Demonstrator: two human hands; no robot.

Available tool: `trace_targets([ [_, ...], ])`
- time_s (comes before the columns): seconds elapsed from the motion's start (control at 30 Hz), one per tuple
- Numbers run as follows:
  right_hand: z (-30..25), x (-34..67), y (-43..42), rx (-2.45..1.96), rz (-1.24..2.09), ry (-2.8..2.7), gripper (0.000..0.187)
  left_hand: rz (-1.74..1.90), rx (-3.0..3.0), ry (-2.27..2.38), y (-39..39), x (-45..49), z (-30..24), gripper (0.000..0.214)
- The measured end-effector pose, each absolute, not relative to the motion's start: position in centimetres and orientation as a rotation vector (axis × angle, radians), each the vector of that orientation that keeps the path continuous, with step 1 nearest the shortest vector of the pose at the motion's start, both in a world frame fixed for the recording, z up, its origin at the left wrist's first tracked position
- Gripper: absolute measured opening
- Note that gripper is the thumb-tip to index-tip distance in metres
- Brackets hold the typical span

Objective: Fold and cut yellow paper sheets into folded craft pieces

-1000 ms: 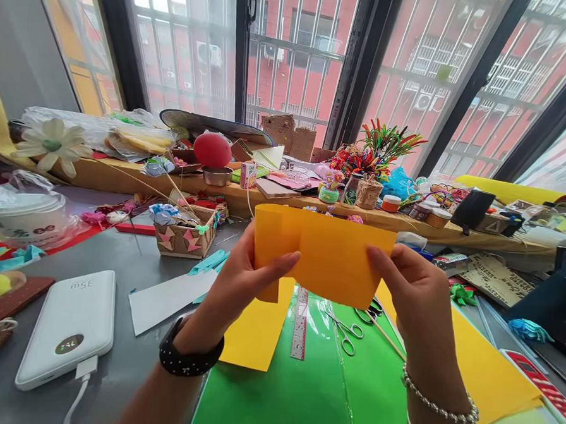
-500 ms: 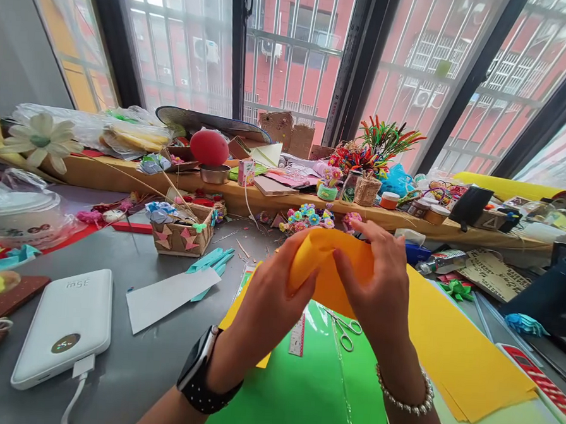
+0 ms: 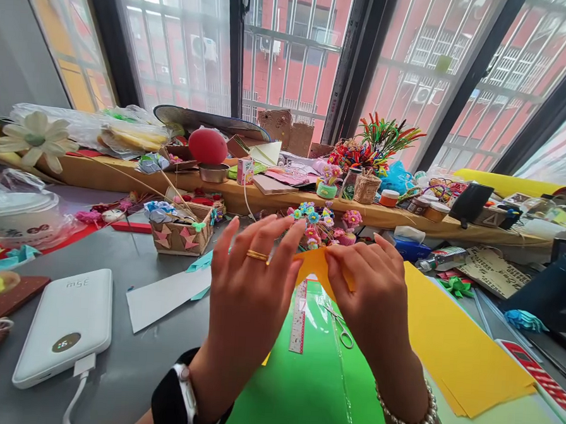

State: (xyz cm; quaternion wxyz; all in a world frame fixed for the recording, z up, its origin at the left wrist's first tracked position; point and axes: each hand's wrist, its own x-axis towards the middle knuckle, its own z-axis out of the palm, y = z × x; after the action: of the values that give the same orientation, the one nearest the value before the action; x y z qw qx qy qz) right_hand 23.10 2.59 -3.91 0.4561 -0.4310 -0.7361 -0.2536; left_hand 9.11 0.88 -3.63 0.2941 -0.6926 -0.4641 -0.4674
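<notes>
An orange-yellow sheet of paper (image 3: 316, 262) is held up over a green plastic-covered sheet (image 3: 297, 396). My right hand (image 3: 371, 286) pinches its upper edge between thumb and fingers. On the paper's left side is my left hand (image 3: 255, 286), its back toward me and its fingers stretched upward and apart. The left thumb lies by the paper's edge; whether it presses on it is unclear. Below the paper lie a white and red ruler (image 3: 298, 330) and a pair of scissors (image 3: 346, 337), the scissors partly behind my right hand.
Yellow sheets (image 3: 451, 347) lie at the right. To the left are a white power bank (image 3: 63, 327) with a cable, a white paper strip (image 3: 169, 300) and a cardboard box (image 3: 182, 235). Colourful craft flowers (image 3: 314, 217) stand ahead, below a cluttered ledge (image 3: 288, 203).
My left hand has let its curled grip go and straightened its fingers upward. The paper, rolled over between both hands before, now shows less and is pinched by my right hand.
</notes>
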Motion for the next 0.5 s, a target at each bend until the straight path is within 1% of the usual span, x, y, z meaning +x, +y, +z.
trace_targets([
  [0.1,-3.88,22.56,2.17,-1.056,-0.681,-1.837,0.013,-1.131,-1.847,-1.229,0.62,9.29,-3.75,0.019],
  [0.17,-3.88,22.29,1.97,-1.036,-0.679,-1.841,0.013,-1.111,-1.880,-1.218,0.67,9.40,-4.03,0.013],
  [0.5,-3.75,22.11,1.57,-0.951,-0.565,-1.822,0.013,-1.118,-1.890,-1.153,0.44,9.81,-4.21,0.014],
])
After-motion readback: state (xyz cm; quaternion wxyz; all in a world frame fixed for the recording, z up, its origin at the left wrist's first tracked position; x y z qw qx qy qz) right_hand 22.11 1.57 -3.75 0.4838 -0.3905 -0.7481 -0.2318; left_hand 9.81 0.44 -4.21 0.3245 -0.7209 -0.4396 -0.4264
